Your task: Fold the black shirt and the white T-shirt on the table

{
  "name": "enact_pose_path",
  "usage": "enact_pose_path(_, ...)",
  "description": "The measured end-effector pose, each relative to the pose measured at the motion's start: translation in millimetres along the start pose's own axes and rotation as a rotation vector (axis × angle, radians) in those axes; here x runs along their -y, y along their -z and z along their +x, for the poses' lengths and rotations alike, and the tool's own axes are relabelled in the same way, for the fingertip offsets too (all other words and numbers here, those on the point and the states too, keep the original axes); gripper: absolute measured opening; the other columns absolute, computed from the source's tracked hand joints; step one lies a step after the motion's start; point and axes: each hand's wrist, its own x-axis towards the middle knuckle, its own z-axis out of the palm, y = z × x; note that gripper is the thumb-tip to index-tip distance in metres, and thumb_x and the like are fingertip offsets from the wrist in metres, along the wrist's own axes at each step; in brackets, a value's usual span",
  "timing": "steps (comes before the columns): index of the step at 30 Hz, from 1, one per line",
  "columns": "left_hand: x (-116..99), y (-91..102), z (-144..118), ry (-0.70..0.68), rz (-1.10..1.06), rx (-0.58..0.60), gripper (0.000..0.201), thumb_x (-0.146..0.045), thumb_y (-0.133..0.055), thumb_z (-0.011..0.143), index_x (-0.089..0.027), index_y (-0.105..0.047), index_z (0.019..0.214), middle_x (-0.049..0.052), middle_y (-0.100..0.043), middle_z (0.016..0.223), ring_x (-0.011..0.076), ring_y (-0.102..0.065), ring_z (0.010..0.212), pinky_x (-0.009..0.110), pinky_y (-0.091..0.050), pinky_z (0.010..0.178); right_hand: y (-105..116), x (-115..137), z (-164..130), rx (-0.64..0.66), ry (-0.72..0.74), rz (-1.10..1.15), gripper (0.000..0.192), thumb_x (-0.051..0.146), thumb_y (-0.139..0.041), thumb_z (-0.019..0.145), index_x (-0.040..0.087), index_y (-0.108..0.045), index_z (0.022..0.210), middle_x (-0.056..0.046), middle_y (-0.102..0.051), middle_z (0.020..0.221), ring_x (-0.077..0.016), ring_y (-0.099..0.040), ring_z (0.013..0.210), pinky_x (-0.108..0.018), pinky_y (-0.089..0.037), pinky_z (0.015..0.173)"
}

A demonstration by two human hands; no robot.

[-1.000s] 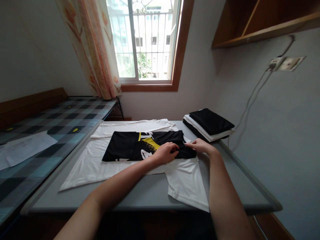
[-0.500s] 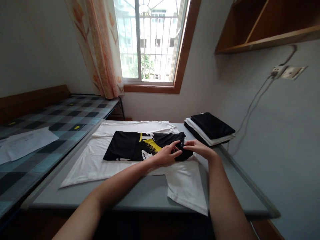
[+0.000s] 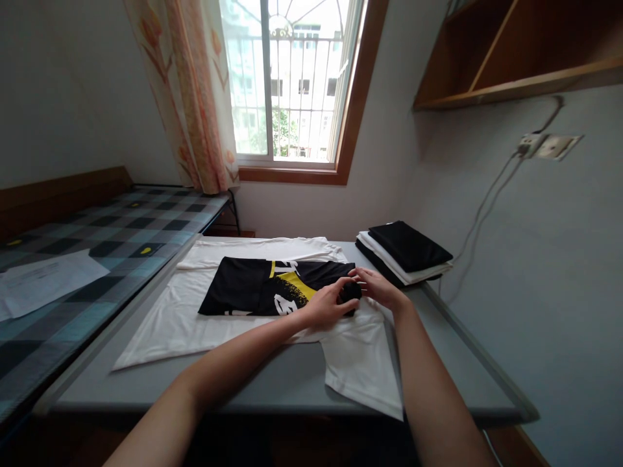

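A folded black T-shirt (image 3: 243, 285) with a yellow and white print lies across a spread white T-shirt (image 3: 160, 331) on the grey table. At its right end, the collar part is bunched between my two hands. My left hand (image 3: 328, 306) curls round the near side of that bunch, thumb and fingers on the cloth. From the far right, my right hand (image 3: 379, 285) has its bent fingers on the same black fabric. Some fingertips are hidden behind the cloth. The white T-shirt's near sleeve (image 3: 365, 376) hangs to the table's front edge.
A stack of folded black and white clothes (image 3: 409, 250) sits at the table's (image 3: 462, 363) back right, by the wall. Left of the table is a bed with a checked mattress (image 3: 87, 233) and paper sheets (image 3: 53, 282). A wooden shelf (image 3: 516, 84) hangs upper right.
My right hand has shifted slightly left and over the far side of the collar. My left hand has opened wider round the near side, and the collar looks more bunched.
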Motion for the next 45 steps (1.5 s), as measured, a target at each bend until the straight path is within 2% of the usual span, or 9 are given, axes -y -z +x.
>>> enact_pose_path(4, -3.1, -3.4, -2.8, -0.070, 0.109, -0.009, 0.069, -0.047, -0.071, 0.077, -0.028, -0.047, 0.138, 0.007, -0.062, 0.120, 0.0231, -0.063, 0.097, 0.036, -0.050, 0.086, -6.1, -0.4, 0.7, 0.063, 0.025, 0.027, 0.029, 0.043, -0.061, 0.091, 0.015, -0.067, 0.096, -0.003, -0.067, 0.076, -0.0116, -0.064, 0.066, -0.019, -0.052, 0.057)
enact_pose_path(10, 6.4, -12.5, -0.1, -0.004, 0.113, -0.108, 0.031, -0.032, -0.063, 0.081, -0.021, -0.056, 0.110, 0.003, -0.065, 0.097, 0.0202, -0.062, 0.088, 0.032, -0.049, 0.081, -7.2, 1.1, 0.2, 0.041, -0.011, 0.034, 0.023, 0.038, -0.057, 0.094, 0.020, -0.058, 0.109, -0.001, -0.066, 0.071, -0.0131, -0.066, 0.063, -0.023, -0.056, 0.056)
enact_pose_path(16, 6.5, -12.4, -0.2, 0.031, 0.086, -0.145, 0.017, -0.034, -0.056, 0.087, -0.022, -0.055, 0.100, 0.000, -0.064, 0.088, 0.0175, -0.060, 0.079, 0.029, -0.046, 0.076, -6.2, -2.1, 5.7, -0.108, -0.015, -0.059, 0.039, 0.035, -0.055, 0.095, 0.021, -0.047, 0.131, -0.001, -0.066, 0.073, -0.0137, -0.066, 0.059, -0.021, -0.053, 0.047)
enact_pose_path(26, 9.5, -12.5, 0.4, 0.049, 0.126, -0.163, 0.016, -0.038, -0.052, 0.091, -0.022, -0.057, 0.089, -0.001, -0.063, 0.075, 0.0167, -0.059, 0.068, 0.027, -0.044, 0.067, -3.2, -15.6, 29.7, -0.186, 0.119, -0.084, 0.041, 0.043, -0.070, 0.081, 0.021, -0.064, 0.115, -0.008, -0.069, 0.102, -0.0138, -0.066, 0.064, -0.021, -0.052, 0.047)
enact_pose_path(30, 8.8, -12.4, -0.4, 0.042, 0.121, -0.159, 0.017, -0.033, -0.050, 0.092, -0.023, -0.060, 0.103, 0.001, -0.069, 0.086, 0.0188, -0.064, 0.076, 0.029, -0.048, 0.074, -1.5, -22.3, 36.6, -0.236, 0.183, -0.125, 0.048, 0.050, -0.070, 0.078, 0.018, -0.064, 0.114, -0.009, -0.070, 0.098, -0.0153, -0.066, 0.065, -0.023, -0.052, 0.049)
enact_pose_path(33, 8.6, -12.4, -1.9, -0.006, 0.102, -0.137, 0.024, -0.026, -0.046, 0.093, -0.025, -0.061, 0.113, 0.003, -0.072, 0.098, 0.0194, -0.067, 0.086, 0.030, -0.049, 0.080, -3.6, -24.4, 39.0, -0.274, 0.241, -0.138, 0.058, 0.057, -0.069, 0.077, 0.018, -0.063, 0.119, -0.010, -0.069, 0.101, -0.0179, -0.067, 0.071, -0.027, -0.057, 0.057)
enact_pose_path(37, 9.2, -10.5, -3.1, -0.070, 0.080, -0.120, 0.028, -0.021, -0.044, 0.092, -0.023, -0.067, 0.108, 0.004, -0.073, 0.101, 0.0190, -0.067, 0.091, 0.029, -0.050, 0.084, -11.0, -24.5, 41.0, -0.325, 0.353, -0.243, 0.073, 0.067, -0.065, 0.074, 0.016, -0.061, 0.127, -0.015, -0.060, 0.126, -0.0202, -0.066, 0.081, -0.032, -0.059, 0.063)
enact_pose_path(40, 7.3, -5.0, -1.7, -0.060, 0.087, -0.087, 0.030, -0.018, -0.047, 0.088, -0.021, -0.071, 0.105, 0.005, -0.074, 0.097, 0.0193, -0.068, 0.086, 0.029, -0.050, 0.081, -17.6, -23.0, 40.3, -0.354, 0.442, -0.350, 0.082, 0.075, -0.057, 0.075, 0.017, -0.059, 0.132, -0.017, -0.052, 0.135, -0.0210, -0.064, 0.085, -0.032, -0.058, 0.061)
enact_pose_path(45, -3.6, 15.8, 1.4, -0.024, 0.126, 0.011, 0.031, -0.018, -0.051, 0.083, -0.022, -0.074, 0.103, 0.002, -0.073, 0.078, 0.0153, -0.061, 0.064, 0.025, -0.048, 0.065, -29.3, -11.6, 36.6, -0.354, 0.536, -0.390, 0.082, 0.079, -0.043, 0.080, 0.017, -0.059, 0.132, -0.017, -0.051, 0.134, -0.0229, -0.060, 0.092, -0.031, -0.056, 0.063)
